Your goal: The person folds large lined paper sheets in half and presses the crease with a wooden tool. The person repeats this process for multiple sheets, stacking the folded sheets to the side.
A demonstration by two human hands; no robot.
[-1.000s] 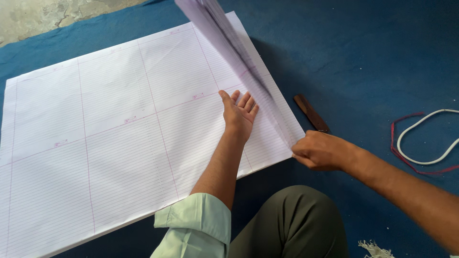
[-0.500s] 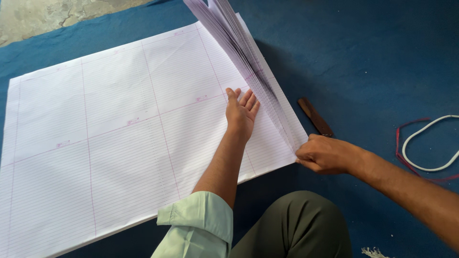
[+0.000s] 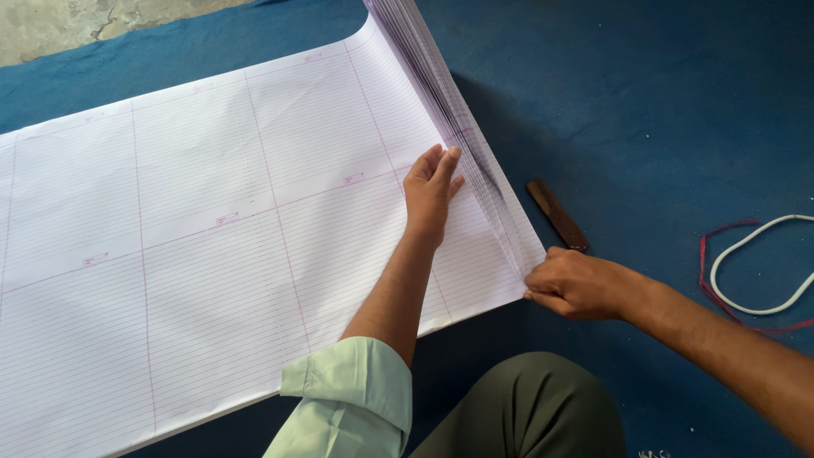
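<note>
A big stack of white ruled paper sheets (image 3: 212,229) with pink dividing lines lies flat on a blue floor covering. My left hand (image 3: 431,188) presses flat on the top sheet near its right side, fingers together. My right hand (image 3: 577,282) pinches the stack's near right corner, and a fan of several lifted sheets (image 3: 441,93) rises from that edge toward the top of the view.
A dark brown flat stick (image 3: 557,214) lies on the blue covering (image 3: 644,110) just right of the paper. A white cord with a red string (image 3: 755,263) curls at the far right. My knee in olive trousers (image 3: 526,411) is at the bottom. Bare concrete (image 3: 102,25) shows top left.
The lifted sheets have fanned out further and lean more upright along the right edge. My left hand has slid a little toward that fold. My right hand stays on the corner.
</note>
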